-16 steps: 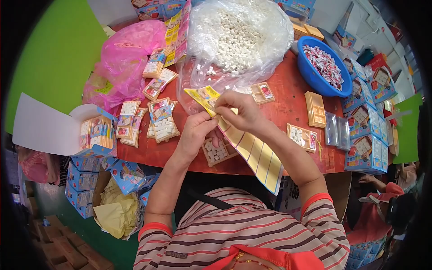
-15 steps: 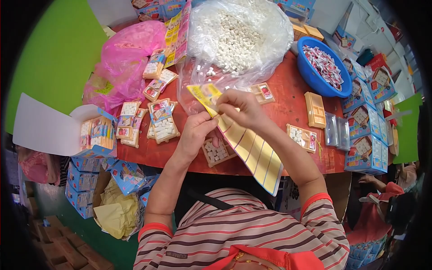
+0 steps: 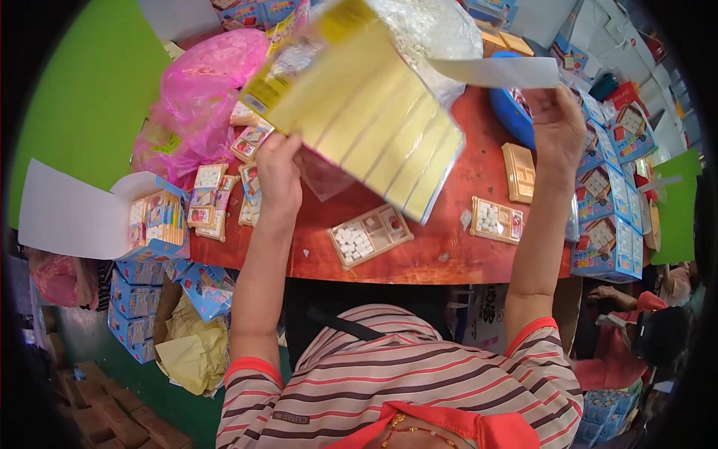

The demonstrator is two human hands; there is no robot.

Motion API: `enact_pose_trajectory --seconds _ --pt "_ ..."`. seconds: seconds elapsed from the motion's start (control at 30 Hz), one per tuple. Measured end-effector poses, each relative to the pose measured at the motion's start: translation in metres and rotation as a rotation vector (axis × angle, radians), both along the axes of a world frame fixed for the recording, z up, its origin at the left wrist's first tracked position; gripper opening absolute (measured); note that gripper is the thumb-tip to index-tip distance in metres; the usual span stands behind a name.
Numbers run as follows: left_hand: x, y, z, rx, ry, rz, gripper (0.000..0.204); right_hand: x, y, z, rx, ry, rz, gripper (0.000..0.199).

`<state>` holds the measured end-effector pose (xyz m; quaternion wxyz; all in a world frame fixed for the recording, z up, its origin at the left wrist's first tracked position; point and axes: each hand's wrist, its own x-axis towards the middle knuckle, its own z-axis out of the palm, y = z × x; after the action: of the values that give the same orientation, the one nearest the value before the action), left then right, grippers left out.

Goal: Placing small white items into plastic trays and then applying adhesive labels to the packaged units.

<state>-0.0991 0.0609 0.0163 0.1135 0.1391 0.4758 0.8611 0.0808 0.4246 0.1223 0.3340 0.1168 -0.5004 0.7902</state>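
Note:
My left hand (image 3: 280, 173) is closed on the lower left edge of a yellow sticker sheet (image 3: 374, 123), which is raised slantwise over the table and shows rows of bands. A pale strip of backing paper (image 3: 499, 73) is pinched in my right hand (image 3: 557, 127), held out to the right, apart from the sheet. Below the sheet lies a small wooden tray (image 3: 383, 234) with white pieces in one compartment and a small red packet in another. A similar filled tray (image 3: 490, 233) lies nearer my right forearm.
Behind the sheet sits a clear bag (image 3: 458, 37) of white pieces. A pink plastic bag (image 3: 213, 82) and stacked filled trays (image 3: 208, 196) lie left, beside an open carton (image 3: 161, 251). To the right are a blue basin (image 3: 510, 123), empty wooden trays (image 3: 517, 172) and stacked blue boxes (image 3: 606, 247).
The sheet has been lifted up and left in my left hand. My right hand has swung out to the right, carrying a strip. The tray below is now uncovered.

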Motion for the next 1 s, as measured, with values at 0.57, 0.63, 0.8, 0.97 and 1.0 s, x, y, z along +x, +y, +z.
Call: enact_pose_trajectory --seconds 0.57,0.63,0.8,0.97,1.0 --pt "0.139 -0.014 0.003 -0.537 0.729 0.11 0.086 0.078 -0.19 -0.073 0.191 -0.384 -0.134 0.009" --pt "0.161 -0.015 0.015 -0.452 0.718 -0.124 0.083 0.073 -0.212 -0.064 0.224 -0.412 -0.083 0.01" --pt "0.18 -0.012 -0.003 -0.166 0.154 -0.392 0.06 0.066 -0.236 -0.065 0.399 -0.44 -0.014 0.012" --pt "0.172 -0.021 -0.021 0.179 -0.347 -0.505 0.038 0.068 -0.237 -0.061 0.598 -0.387 -0.084 0.022" --pt "0.172 -0.021 -0.019 0.182 -0.348 -0.504 0.038 0.068 -0.235 -0.06 0.608 -0.4 -0.109 0.024"
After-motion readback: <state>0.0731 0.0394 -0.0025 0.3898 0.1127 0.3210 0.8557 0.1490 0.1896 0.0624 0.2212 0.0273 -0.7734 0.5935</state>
